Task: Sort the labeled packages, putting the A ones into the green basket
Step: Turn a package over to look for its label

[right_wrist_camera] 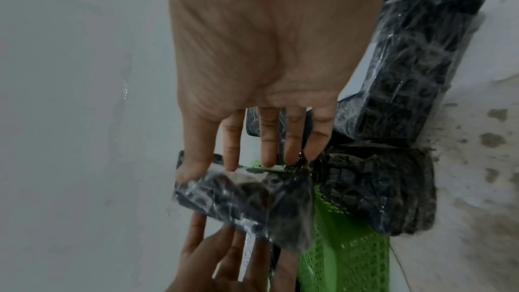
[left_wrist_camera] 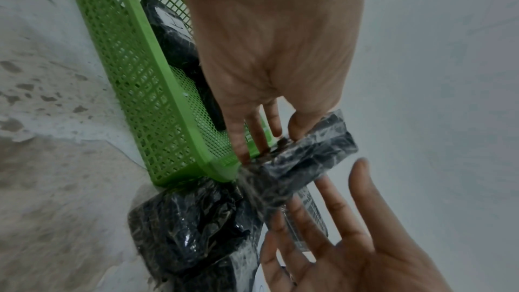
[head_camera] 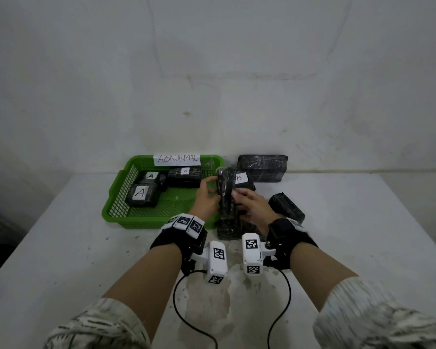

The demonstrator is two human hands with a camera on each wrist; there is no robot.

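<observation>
A black plastic-wrapped package (head_camera: 226, 197) stands on edge just right of the green basket (head_camera: 116, 190), and no label shows on it. My left hand (head_camera: 207, 195) pinches its left side, thumb on top (left_wrist_camera: 300, 125) and fingers behind. My right hand (head_camera: 248, 204) lies against its right side with fingers (left_wrist_camera: 328, 199) straight and spread. Three packages marked A (head_camera: 142, 195) (head_camera: 150, 176) (head_camera: 185, 173) lie in the basket. A package marked B (head_camera: 241, 178) stands right behind the held one.
Another black package (head_camera: 228, 229) lies on the table under my hands. One more (head_camera: 262, 167) leans at the back wall, and a small one (head_camera: 286, 206) sits to the right. The basket carries a paper sign reading ABNORMAL (head_camera: 178, 159).
</observation>
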